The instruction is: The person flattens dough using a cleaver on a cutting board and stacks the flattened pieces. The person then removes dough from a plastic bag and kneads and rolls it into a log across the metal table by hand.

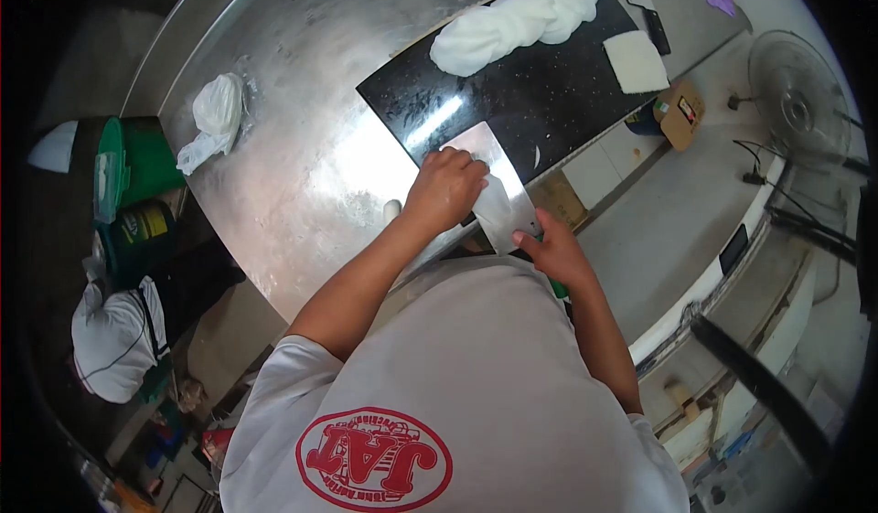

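My left hand [448,188] is closed, fingers bent, over a thin white sheet [497,213] that hangs down across a broad flat metal blade [487,144]. Whether the sheet is dough or cloth I cannot tell. My right hand [555,255] grips the near end of the blade, thumb on top, close to my shirt. A bit of green shows below that hand. Behind the blade lies a black board [540,101], wet and flecked with white. Along its far side, thin white rounds [521,24] overlap in a row.
A white square pad [637,62] lies on the board's right end, beside a knife [655,30]. On the steel table [293,175] sit a crumpled plastic bag [218,111] and a small white cylinder [391,210]. Green buckets [137,170] and another person [119,335] are left; a fan [797,97] stands right.
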Available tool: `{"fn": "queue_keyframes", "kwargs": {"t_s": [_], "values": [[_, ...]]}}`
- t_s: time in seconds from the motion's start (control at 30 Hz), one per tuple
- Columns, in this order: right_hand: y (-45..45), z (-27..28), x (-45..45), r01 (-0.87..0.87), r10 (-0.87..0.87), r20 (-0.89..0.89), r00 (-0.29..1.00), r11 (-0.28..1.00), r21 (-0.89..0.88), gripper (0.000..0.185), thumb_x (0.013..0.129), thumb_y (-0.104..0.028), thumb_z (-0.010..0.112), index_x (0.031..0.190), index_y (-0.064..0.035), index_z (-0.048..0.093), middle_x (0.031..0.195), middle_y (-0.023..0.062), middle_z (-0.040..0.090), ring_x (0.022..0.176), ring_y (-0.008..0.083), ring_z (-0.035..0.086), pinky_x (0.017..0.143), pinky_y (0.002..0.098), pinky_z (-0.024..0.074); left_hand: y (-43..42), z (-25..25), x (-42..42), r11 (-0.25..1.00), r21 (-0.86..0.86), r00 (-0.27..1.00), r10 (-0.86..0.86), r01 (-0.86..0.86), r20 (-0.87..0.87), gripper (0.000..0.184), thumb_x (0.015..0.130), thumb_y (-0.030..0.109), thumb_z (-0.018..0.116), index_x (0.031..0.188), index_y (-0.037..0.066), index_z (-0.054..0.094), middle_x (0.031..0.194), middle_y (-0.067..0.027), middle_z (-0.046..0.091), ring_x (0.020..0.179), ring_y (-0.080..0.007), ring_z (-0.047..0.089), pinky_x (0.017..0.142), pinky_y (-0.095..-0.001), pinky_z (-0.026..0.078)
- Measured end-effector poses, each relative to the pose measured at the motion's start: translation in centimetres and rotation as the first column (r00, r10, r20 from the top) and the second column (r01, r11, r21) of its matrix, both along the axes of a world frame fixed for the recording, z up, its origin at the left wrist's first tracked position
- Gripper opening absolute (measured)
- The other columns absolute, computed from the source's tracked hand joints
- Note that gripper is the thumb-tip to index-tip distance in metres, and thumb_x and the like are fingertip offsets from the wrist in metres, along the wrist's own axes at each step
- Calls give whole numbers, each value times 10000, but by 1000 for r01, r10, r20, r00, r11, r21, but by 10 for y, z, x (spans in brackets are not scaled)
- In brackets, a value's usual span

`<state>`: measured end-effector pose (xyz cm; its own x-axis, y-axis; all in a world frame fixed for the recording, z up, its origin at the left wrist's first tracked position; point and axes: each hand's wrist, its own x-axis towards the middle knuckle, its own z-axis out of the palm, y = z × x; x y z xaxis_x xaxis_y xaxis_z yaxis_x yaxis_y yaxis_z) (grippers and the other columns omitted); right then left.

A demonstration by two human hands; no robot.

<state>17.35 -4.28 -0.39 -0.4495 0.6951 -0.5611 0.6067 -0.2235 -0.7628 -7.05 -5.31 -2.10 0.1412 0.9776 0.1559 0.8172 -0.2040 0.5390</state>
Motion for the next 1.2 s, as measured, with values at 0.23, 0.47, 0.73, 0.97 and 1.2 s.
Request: {"fn": "queue_keyframes", "kwargs": {"t_s": [0.23, 0.47, 0.73, 0.97, 1.2], "values": [[75, -2, 44, -115, 130, -120, 984, 986, 125, 446, 912, -276, 694, 1238, -1, 564, 1053, 165, 686, 889, 232, 656, 778, 379, 511, 57, 41, 42, 999, 7, 990, -32, 31, 137, 103, 911, 127, 671, 915, 27, 653, 879, -143, 615, 830, -331, 614, 743, -429, 503], [132, -8, 99, -55, 94, -164, 982, 972, 228, 408, 907, -263, 692, 1194, 4, 577, 1032, 180, 697, 876, 242, 670, 780, 374, 514, 105, 79, 39, 904, -219, 667, 420, -367, 616, 154, 991, 182, 661, 1011, 32, 635, 885, -35, 645, 737, -124, 573, 689, -281, 495], [159, 9, 137, 48, -13, -134, 991, 963, 263, 329, 929, -277, 696, 1056, 3, 579, 762, 81, 632, 623, 164, 586, 586, 323, 460, 123, -14, -71, 431, -487, 63, 794, -759, 605, 299, 984, 199, 651, 1198, -8, 620, 980, -37, 654, 815, -130, 607, 764, -278, 511], [184, 15, 128, 551, -398, -630, 667, 832, 57, 250, 1011, -263, 628, 1031, -28, 546, 820, 43, 587, 600, 141, 558, 535, 288, 457, -11, 2, -62, 419, -267, 309, 876, -868, 370, 332, 955, 310, 692, 813, 10, 663, 698, -48, 627, 644, -119, 528, 619, -304, 447], [199, -55, 87, 648, -749, -336, 571, 662, -377, 192, 1025, -236, 592, 1008, -80, 481, 754, 36, 537, 639, 167, 556, 560, 345, 471, -117, -19, -8, 582, -97, 588, 807, -807, -52, 348, 827, 213, 794, 1048, 10, 618, 1009, -185, 648, 881, -347, 631, 783, -432, 525]]}}
